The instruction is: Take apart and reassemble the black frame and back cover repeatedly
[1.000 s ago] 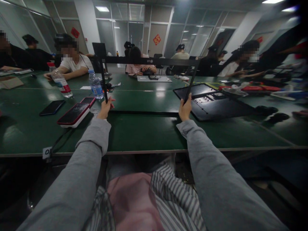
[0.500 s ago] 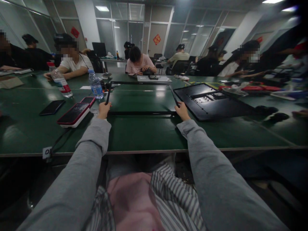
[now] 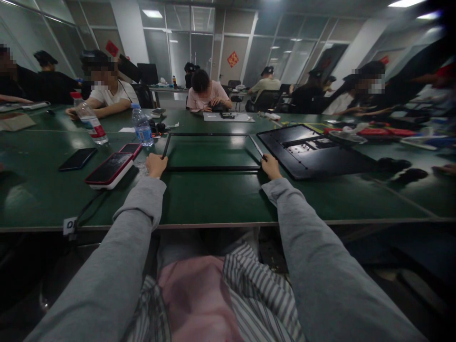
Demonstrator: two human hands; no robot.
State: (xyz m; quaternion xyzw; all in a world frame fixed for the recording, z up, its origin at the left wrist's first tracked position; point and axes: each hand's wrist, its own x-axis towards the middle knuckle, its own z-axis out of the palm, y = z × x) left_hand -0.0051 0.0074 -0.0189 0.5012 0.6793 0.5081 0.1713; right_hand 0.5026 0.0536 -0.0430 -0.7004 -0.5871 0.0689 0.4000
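My left hand (image 3: 156, 165) is curled around the near left corner of the thin black frame (image 3: 210, 168), and my right hand (image 3: 271, 166) is closed on its near right corner. The frame lies flat, or very nearly flat, on the green table (image 3: 213, 199), stretching away from my hands; I cannot tell whether its near edge is fully down yet.

The frame looks slender and easy to flex, so if I pull my hands apart or twist one corner against the other, I think it could bend or crack. My fingers sit at the corners, between rail and table, so pressing down could pinch them.

Just beyond my right hand lies a black back panel (image 3: 313, 152), its corner very close to the frame's right rail. Sliding the frame that way could knock the two together and scratch one of them.

To the left of my left hand are a red-edged phone (image 3: 109, 169) on a white block, another red phone (image 3: 130, 149) and a dark phone (image 3: 77, 158); ahead of them stands a water bottle (image 3: 141, 126). A careless sweep of my left sleeve might push a phone or tip the bottle toward the frame.
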